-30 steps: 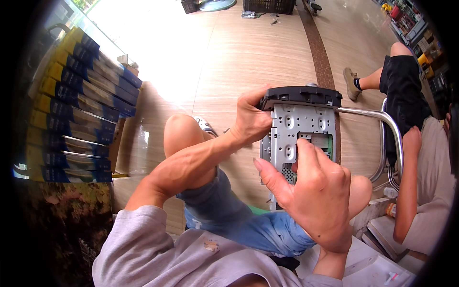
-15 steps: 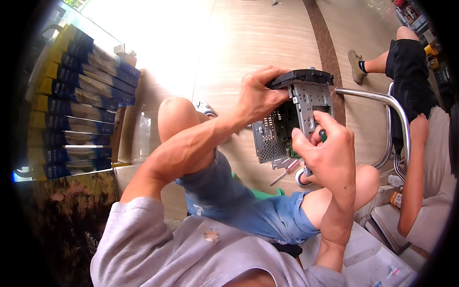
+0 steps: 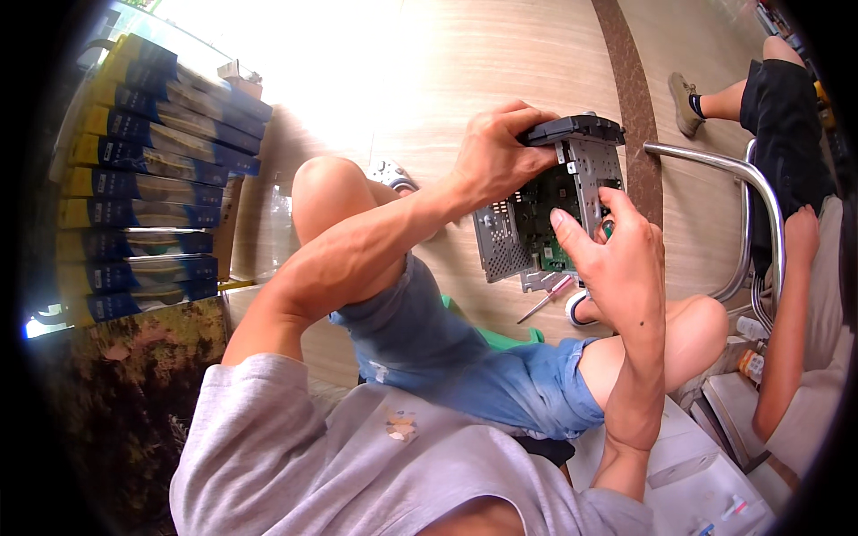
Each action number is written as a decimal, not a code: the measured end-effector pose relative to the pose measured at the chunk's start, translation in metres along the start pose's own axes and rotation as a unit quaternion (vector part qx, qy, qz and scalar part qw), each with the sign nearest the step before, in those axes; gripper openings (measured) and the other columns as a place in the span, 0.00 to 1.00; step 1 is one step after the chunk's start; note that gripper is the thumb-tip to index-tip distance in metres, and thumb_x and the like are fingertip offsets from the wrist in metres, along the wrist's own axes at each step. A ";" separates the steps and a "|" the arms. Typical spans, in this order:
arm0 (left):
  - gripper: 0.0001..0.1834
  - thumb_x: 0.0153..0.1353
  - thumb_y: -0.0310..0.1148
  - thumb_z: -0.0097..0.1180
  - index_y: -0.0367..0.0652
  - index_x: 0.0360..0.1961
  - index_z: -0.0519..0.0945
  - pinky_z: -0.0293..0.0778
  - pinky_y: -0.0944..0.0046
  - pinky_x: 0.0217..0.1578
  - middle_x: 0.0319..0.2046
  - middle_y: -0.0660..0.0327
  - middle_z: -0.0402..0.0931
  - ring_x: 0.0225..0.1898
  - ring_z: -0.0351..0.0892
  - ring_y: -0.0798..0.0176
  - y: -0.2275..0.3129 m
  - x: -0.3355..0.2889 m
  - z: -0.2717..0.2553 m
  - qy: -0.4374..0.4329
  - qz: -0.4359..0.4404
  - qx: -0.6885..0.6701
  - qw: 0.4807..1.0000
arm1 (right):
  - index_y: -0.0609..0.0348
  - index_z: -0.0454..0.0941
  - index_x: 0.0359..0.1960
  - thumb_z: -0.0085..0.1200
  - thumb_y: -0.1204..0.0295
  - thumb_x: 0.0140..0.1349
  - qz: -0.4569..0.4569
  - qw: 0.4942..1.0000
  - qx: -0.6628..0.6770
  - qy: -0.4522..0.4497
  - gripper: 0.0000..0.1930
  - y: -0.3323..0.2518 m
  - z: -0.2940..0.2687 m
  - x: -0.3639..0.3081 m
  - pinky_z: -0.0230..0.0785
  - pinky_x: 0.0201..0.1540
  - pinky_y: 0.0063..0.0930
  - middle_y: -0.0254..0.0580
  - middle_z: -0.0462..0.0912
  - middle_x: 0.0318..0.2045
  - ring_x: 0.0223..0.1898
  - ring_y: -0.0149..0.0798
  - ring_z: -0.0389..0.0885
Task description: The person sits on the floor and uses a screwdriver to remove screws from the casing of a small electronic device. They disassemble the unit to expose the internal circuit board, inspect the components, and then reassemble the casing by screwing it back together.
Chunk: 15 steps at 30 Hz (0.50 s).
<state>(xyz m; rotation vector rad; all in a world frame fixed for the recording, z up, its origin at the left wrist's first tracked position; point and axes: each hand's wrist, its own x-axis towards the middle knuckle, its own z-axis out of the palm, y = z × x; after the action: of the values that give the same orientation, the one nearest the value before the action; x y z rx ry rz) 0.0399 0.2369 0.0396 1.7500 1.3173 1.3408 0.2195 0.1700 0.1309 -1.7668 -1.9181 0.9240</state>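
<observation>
My left hand [image 3: 502,154] is closed round the black front panel of an open metal-cased electronic unit [image 3: 588,170], holding it up over the floor. The case has perforated side plates, one swung out to the left, and a green circuit board [image 3: 556,255] shows between them. My right hand [image 3: 623,272] is at the near right side of the case, fingers curled round a small green-and-dark handle [image 3: 609,229], perhaps a screwdriver's; its far end is hidden. Below the unit lies a screwdriver [image 3: 547,299] with a pinkish-red handle.
Stacked blue-and-yellow boxes [image 3: 147,179] stand at the left. On the right are a bent chrome tube frame [image 3: 760,183] and a seated person [image 3: 809,295] in dark shorts. A green plastic piece [image 3: 509,339] shows behind my knees. A white case [image 3: 688,473] sits at lower right.
The unit has turned slightly in my hands, so more of the green circuit board shows. My right hand has shifted up along the case with the handle. The whole view has moved a little.
</observation>
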 end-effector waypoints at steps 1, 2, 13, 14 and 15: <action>0.19 0.47 0.25 0.66 0.39 0.44 0.87 0.81 0.60 0.39 0.35 0.52 0.82 0.36 0.85 0.54 0.000 0.000 0.000 -0.001 -0.002 0.001 1.000 | 0.67 0.80 0.47 0.66 0.59 0.58 0.007 1.000 0.006 0.011 0.23 0.003 0.003 0.001 0.78 0.36 0.43 0.57 0.86 0.28 0.31 0.53 0.88; 0.19 0.47 0.25 0.66 0.39 0.44 0.87 0.81 0.60 0.40 0.35 0.52 0.82 0.36 0.85 0.54 0.001 0.000 0.000 0.001 0.011 0.003 1.000 | 0.67 0.80 0.47 0.65 0.59 0.59 0.014 1.000 0.011 0.021 0.23 0.005 0.006 0.001 0.78 0.37 0.42 0.57 0.86 0.28 0.31 0.53 0.88; 0.19 0.47 0.28 0.66 0.41 0.44 0.88 0.82 0.59 0.40 0.37 0.53 0.83 0.36 0.85 0.52 0.003 0.001 -0.005 0.005 0.032 0.024 0.999 | 0.63 0.78 0.52 0.64 0.62 0.58 0.053 0.996 -0.029 0.065 0.23 0.001 0.011 -0.004 0.78 0.34 0.43 0.53 0.86 0.25 0.28 0.52 0.88; 0.19 0.47 0.29 0.66 0.41 0.44 0.88 0.82 0.59 0.40 0.36 0.53 0.83 0.36 0.85 0.52 0.004 0.001 -0.005 0.002 0.023 0.037 0.999 | 0.62 0.76 0.54 0.64 0.62 0.58 0.046 0.995 -0.047 0.077 0.24 0.001 0.010 -0.003 0.77 0.34 0.44 0.53 0.86 0.25 0.29 0.52 0.88; 0.19 0.47 0.29 0.66 0.42 0.44 0.88 0.82 0.59 0.41 0.36 0.53 0.83 0.36 0.85 0.52 0.005 0.001 -0.004 -0.001 0.015 0.051 0.999 | 0.60 0.75 0.56 0.63 0.62 0.58 0.038 0.993 -0.066 0.089 0.26 0.002 0.008 -0.002 0.77 0.34 0.44 0.52 0.86 0.24 0.29 0.53 0.88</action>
<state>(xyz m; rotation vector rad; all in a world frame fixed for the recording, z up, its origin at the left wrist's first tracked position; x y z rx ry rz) 0.0377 0.2359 0.0462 1.8444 1.3866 1.3084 0.2161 0.1666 0.1237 -1.9396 -1.8465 0.6529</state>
